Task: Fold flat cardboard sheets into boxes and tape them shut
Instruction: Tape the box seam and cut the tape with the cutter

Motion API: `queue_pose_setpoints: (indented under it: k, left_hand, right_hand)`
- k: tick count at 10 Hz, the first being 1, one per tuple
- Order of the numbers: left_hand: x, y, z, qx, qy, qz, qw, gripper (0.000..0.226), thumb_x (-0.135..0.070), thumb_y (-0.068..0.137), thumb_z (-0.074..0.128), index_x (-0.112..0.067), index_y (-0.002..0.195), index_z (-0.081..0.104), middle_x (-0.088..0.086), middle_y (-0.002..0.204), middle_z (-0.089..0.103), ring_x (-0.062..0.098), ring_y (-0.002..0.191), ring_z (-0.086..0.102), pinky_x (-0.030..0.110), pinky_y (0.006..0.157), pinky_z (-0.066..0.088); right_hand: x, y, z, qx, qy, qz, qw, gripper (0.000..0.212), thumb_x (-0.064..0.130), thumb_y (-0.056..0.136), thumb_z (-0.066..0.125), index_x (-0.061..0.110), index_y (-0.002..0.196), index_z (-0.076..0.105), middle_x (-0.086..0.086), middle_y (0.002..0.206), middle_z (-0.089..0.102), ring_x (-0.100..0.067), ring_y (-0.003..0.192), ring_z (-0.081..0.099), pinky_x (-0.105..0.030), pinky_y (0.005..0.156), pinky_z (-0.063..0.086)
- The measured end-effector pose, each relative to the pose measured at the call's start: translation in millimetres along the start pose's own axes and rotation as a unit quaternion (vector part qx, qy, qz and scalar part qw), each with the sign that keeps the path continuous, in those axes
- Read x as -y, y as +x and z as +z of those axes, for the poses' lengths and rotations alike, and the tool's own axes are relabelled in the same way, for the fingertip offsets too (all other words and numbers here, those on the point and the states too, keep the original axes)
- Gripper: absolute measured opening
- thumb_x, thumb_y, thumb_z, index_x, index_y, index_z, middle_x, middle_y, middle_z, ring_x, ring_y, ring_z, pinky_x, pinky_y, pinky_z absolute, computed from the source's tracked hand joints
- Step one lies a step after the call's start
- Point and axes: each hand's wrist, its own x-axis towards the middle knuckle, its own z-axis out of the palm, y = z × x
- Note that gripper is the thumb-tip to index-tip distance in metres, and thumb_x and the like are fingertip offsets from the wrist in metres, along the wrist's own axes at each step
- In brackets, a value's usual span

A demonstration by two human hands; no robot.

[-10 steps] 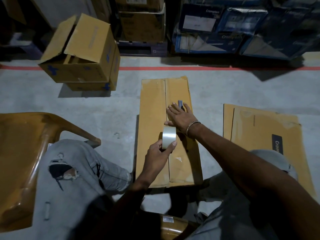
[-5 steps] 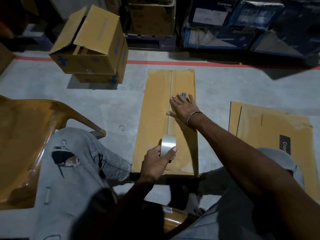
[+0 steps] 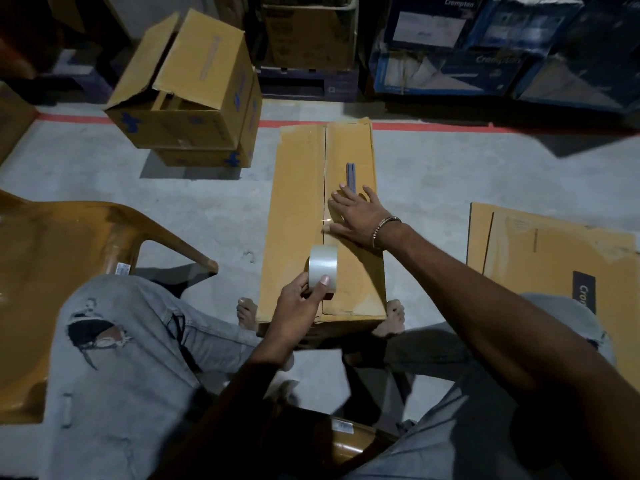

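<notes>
The cardboard box (image 3: 322,223) lies on the floor between the person's feet, its long axis and centre seam running straight away from the body. The right hand (image 3: 356,216) presses flat on the seam at mid-length, fingers straight and spread. Nearer the body, the left hand (image 3: 299,306) has its fingers clamped round the tape roll (image 3: 323,270), standing on the seam. The tape strip itself is too faint to make out, and the box's near face is hidden.

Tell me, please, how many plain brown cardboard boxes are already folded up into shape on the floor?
3: the long box being taped in front of the person, and two stacked at upper left, an open-flapped box on a lower box. Others may be hidden in the dark.
</notes>
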Motion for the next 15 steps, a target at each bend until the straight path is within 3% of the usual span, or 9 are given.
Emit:
queue_pose_setpoints:
  k: [1,3,5,6,8,11,13,14,15]
  left_hand:
    - [4,0,0,0.012,-0.001,-0.002,1.0,0.026,-0.038,0.105,0.06,-0.022,0.123,0.07,-0.004,0.111,0.078,0.01,0.105,0.073,0.034,0.094,0.055]
    - [6,-8,6,-0.002,-0.029,-0.018,0.999,0.034,-0.048,0.1,0.062,-0.023,0.122,0.071,-0.005,0.112,0.078,0.013,0.106,0.073,0.037,0.095,0.059]
    - [1,-45,13,-0.093,-0.003,-0.065,0.994,0.036,-0.048,0.098,0.066,-0.019,0.077,0.061,-0.006,0.067,0.067,0.004,0.061,0.061,0.015,0.055,0.045]
    - [2,-74,20,-0.129,0.045,-0.052,0.989,0.045,-0.044,0.098,0.067,-0.02,0.067,0.045,-0.013,0.051,0.05,0.002,0.048,0.048,0.013,0.048,0.037]
    - [25,-88,13,-0.104,0.112,-0.034,0.988,0.035,-0.044,0.103,0.057,-0.019,0.079,0.051,-0.002,0.067,0.059,0.012,0.061,0.062,0.022,0.054,0.046]
    - [46,-79,10,-0.047,0.119,-0.149,0.98,0.034,-0.045,0.106,0.047,-0.027,0.077,0.049,-0.002,0.076,0.055,0.023,0.079,0.054,0.039,0.075,0.047]
    - [49,-73,13,-0.038,0.205,-0.168,0.964,0.04,-0.054,0.106,0.039,-0.019,0.093,0.054,-0.008,0.077,0.048,0.002,0.067,0.043,0.026,0.074,0.039]
    - [54,-68,21,-0.056,0.166,-0.173,0.969,0.037,-0.043,0.107,0.049,-0.01,0.093,0.057,0.004,0.085,0.053,0.025,0.084,0.057,0.039,0.084,0.05]
    - [56,-61,23,-0.059,0.107,-0.23,0.965,0.03,-0.035,0.107,0.051,-0.009,0.095,0.056,0.009,0.093,0.056,0.033,0.098,0.059,0.044,0.092,0.051]
  right_hand:
    - [2,-3,2,0.014,0.004,-0.003,1.0,0.093,0.083,0.093,0.023,0.018,0.159,0.032,-0.002,0.171,0.021,-0.02,0.16,0.002,-0.06,0.124,0.002]
    - [9,-4,3,0.038,-0.032,0.014,0.999,0.096,0.084,0.092,0.02,0.018,0.162,0.024,-0.002,0.172,0.015,-0.022,0.16,0.002,-0.063,0.124,0.003]
    - [13,-6,9,0.033,-0.073,0.026,0.996,0.091,0.078,0.097,0.015,0.016,0.163,0.021,-0.003,0.173,0.013,-0.024,0.16,-0.003,-0.064,0.123,-0.001]
    - [14,-6,9,0.028,-0.08,0.025,0.996,0.092,0.078,0.097,0.014,0.015,0.163,0.022,-0.003,0.172,0.013,-0.026,0.159,-0.01,-0.066,0.122,-0.006]
    - [16,-8,8,0.035,-0.067,0.032,0.997,0.09,0.077,0.098,0.014,0.016,0.164,0.018,-0.003,0.173,0.011,-0.026,0.159,-0.01,-0.065,0.122,-0.006]
    - [15,-8,10,0.04,-0.059,0.044,0.996,0.089,0.076,0.098,0.018,0.017,0.165,0.015,-0.002,0.173,0.008,-0.027,0.159,-0.01,-0.065,0.122,-0.005]
    - [18,-9,10,0.025,-0.065,0.039,0.997,0.089,0.076,0.098,0.016,0.015,0.164,0.019,-0.004,0.173,0.012,-0.027,0.159,-0.011,-0.065,0.123,-0.004]
    - [22,-15,7,0.002,-0.07,0.041,0.997,0.083,0.071,0.101,0.018,0.015,0.162,0.026,-0.004,0.171,0.019,-0.025,0.16,-0.007,-0.062,0.124,-0.001]
    - [31,-30,10,-0.015,-0.06,0.022,0.998,0.073,0.063,0.105,0.02,0.018,0.162,0.024,-0.004,0.171,0.019,-0.024,0.16,-0.003,-0.058,0.125,0.003]
